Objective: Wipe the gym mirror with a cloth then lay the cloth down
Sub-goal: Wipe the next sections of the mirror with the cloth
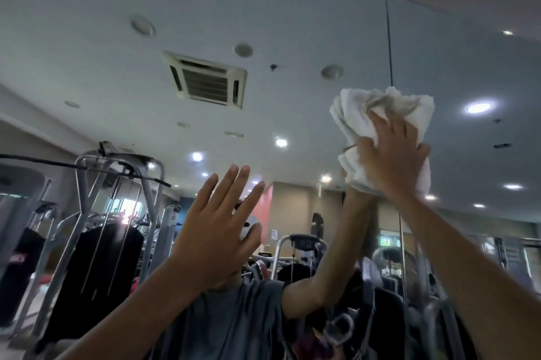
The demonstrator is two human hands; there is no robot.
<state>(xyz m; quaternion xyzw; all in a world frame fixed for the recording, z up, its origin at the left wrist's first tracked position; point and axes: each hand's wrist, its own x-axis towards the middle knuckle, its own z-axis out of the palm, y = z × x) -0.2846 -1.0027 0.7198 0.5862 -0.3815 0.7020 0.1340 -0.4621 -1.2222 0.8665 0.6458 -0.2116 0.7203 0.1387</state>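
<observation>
Both hands are up at the wall-mounted gym mirror (292,8). My right hand (393,156) clutches the bunched white terry cloth (377,113), pressing it high on that mirror. My left hand (216,230) is spread flat, fingers straight, holding nothing.

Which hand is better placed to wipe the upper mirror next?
Right. The right hand grips the white cloth against the mirror, up high; the left hand is lower, fingers straight, holding nothing.

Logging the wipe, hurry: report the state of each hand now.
Left hand: open, fingers straight, holding nothing.
Right hand: grips the white cloth, pressing it to the mirror.
</observation>
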